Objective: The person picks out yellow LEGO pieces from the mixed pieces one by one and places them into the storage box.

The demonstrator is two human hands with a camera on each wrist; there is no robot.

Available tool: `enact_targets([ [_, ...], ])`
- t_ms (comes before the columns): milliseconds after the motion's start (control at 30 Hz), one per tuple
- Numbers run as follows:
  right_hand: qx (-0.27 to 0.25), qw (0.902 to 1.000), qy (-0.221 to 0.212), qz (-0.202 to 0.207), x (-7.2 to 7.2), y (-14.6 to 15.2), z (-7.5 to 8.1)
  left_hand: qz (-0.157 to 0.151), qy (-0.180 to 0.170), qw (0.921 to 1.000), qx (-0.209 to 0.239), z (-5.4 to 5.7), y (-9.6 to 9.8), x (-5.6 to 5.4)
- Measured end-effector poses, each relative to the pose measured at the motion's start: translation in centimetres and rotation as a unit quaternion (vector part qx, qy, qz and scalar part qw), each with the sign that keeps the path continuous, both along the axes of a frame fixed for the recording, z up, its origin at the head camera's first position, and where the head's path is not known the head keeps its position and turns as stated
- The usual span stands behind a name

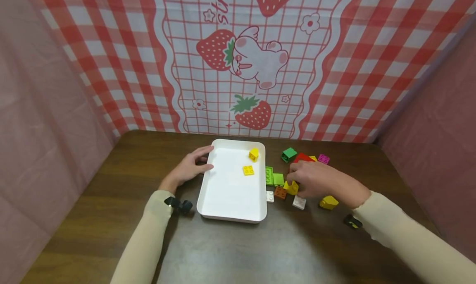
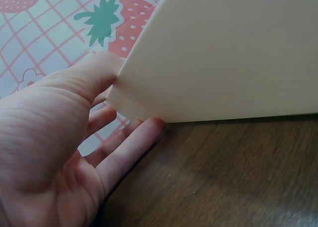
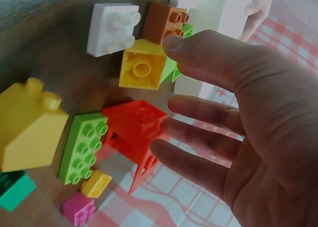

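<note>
My left hand (image 1: 190,167) holds the left side of a white tray (image 1: 227,201), thumb over the rim; in the left wrist view its fingers meet the tray's outer wall (image 2: 223,63). Inside the tray lie a flat yellow brick (image 1: 248,170) and a sloped yellow brick (image 1: 253,154). Over the loose bricks right of the tray, my right hand (image 1: 316,178) has its fingers spread. Its thumb tip is close to a hollow yellow brick (image 3: 141,68) and overlaps a brown brick (image 3: 161,23) in the right wrist view. A white brick (image 3: 112,29) lies alongside.
Near the right hand are a red window-like piece (image 3: 136,125), a light green brick (image 3: 83,147), a magenta brick (image 1: 324,158), a dark green brick (image 1: 288,154) and a large yellow block (image 1: 329,202). A checked strawberry cloth (image 1: 245,60) hangs behind the wooden table (image 1: 122,184).
</note>
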State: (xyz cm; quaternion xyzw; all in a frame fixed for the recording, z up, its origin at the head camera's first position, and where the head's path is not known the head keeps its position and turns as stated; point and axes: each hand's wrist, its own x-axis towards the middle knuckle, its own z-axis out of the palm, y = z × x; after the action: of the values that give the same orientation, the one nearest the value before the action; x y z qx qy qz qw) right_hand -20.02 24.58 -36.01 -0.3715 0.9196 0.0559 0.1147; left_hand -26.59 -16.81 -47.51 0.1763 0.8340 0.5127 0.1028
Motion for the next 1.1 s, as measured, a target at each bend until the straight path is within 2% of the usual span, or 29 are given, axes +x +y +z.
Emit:
enact_targets([
  [233,0.007,1.0000,0.005,0.004,0.0,0.8,0.1,0.003,-0.004,1.0000,0.003,0.1,0.0,0.1],
  [500,-0.019,0.9997,0.002,0.016,-0.5,0.1,0.2,0.008,-0.006,0.9999,0.000,0.2,-0.2,0.2],
  [1100,-0.020,0.9987,-0.040,-0.023,-0.8,-0.4,-1.6,0.002,-0.006,1.0000,-0.003,0.2,0.1,0.0],
])
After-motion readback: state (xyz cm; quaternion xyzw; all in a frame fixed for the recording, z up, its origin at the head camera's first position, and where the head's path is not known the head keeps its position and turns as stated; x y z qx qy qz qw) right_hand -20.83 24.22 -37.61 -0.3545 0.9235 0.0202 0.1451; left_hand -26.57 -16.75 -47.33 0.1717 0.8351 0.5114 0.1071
